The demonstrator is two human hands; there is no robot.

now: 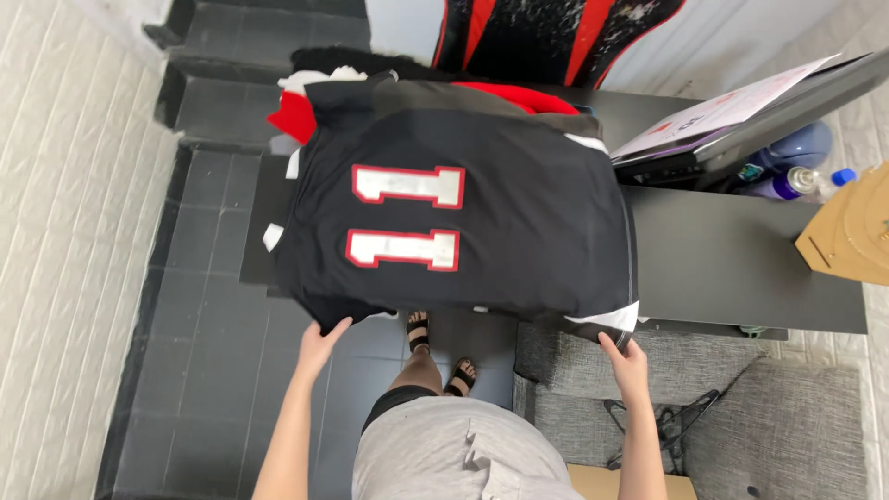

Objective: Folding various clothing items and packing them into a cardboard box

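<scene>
The black jersey lies spread on the dark desk, overhanging its near edge. The left hand and right hand each pinch a near corner, fingertips hidden beneath the cloth. Bare desk stretches rightward; clothes behind lie mostly covered.

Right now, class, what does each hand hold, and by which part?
Both hold the black jersey with white, red-edged numerals by its near edge: left hand at one corner, right hand at the other.
</scene>
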